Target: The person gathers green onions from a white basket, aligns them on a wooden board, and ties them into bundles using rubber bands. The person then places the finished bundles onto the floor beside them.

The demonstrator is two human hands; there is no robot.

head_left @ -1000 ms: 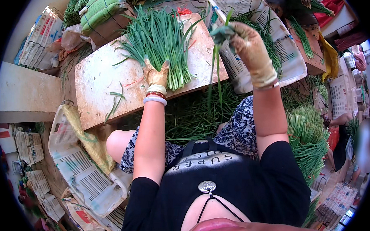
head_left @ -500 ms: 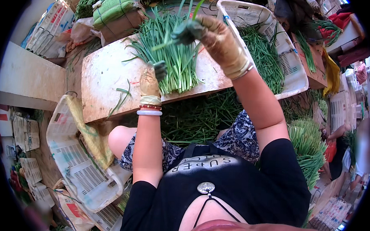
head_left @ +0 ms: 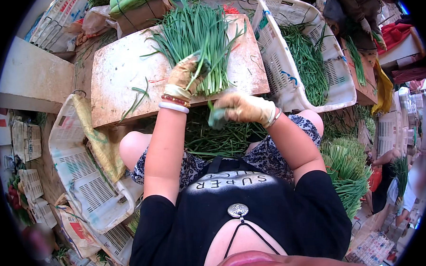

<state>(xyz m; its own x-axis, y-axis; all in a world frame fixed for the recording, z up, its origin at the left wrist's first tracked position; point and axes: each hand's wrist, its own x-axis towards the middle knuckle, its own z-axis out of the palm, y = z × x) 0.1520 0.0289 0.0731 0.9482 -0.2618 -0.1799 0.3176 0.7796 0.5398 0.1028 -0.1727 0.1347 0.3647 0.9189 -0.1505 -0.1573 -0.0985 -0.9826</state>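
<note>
A thick pile of garlic chives (head_left: 189, 27) lies on the pale board table (head_left: 120, 72), leaves pointing away and white-green stalk ends toward me. My left hand (head_left: 183, 75), in a soiled glove with green fingertips, is closed on a few chive stalks at the pile's lower left. Past the table's near edge, my right hand (head_left: 242, 108) wears a matching glove. Its fingers are pinched together and somewhat blurred; a small green strip shows at the tips, too unclear to name. Below, a heap of loose green leaves (head_left: 213, 137) lies between my knees.
A white plastic crate (head_left: 273, 55) holding more greens stands right of the table. Another white crate (head_left: 92, 185) with a yellow sack (head_left: 103, 152) sits at left. Bundled chives (head_left: 347, 162) stand by my right side. Other people (head_left: 405, 184) are at right.
My right hand has come down from above the pile to the table's near edge. My left hand has moved up and right, onto stalks at the pile.
</note>
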